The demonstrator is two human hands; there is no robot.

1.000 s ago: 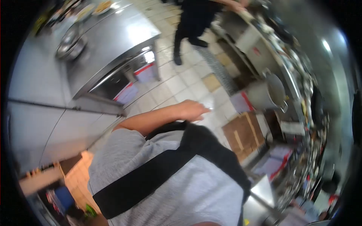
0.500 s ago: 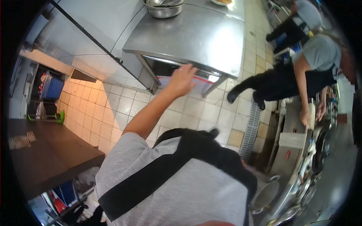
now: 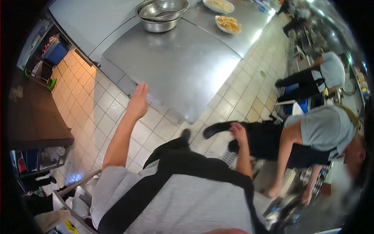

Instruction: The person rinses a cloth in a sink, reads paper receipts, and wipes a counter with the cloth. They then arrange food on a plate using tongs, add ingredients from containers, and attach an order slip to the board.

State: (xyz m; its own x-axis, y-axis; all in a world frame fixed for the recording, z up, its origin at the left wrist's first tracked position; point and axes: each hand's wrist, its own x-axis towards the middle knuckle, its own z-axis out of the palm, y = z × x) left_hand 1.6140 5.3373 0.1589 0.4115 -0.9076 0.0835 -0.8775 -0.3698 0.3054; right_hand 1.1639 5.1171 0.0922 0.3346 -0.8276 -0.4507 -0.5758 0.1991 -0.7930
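My left hand (image 3: 138,102) is raised near the corner of the steel table (image 3: 167,66), its fingers stretched out and nothing in it. My right hand (image 3: 238,132) hangs in front of a co-worker's dark trousers, with its fingers curled; whether it holds anything is too small to tell. On the table's far side stand metal bowls and a strainer (image 3: 161,24). Beyond them are a plate of golden food (image 3: 229,25) and a plate of pale food (image 3: 219,5).
One co-worker (image 3: 323,128) bends over the counter close on the right. Another co-worker (image 3: 331,72) stands farther back. A dark brown cabinet (image 3: 37,113) is at the left, with a blue bin (image 3: 56,52) beyond it. Tiled floor (image 3: 105,99) runs between cabinet and table.
The view has swung right, bringing the table, plates and co-workers more fully into sight. My left hand has moved left in the view. My right hand has come into view.
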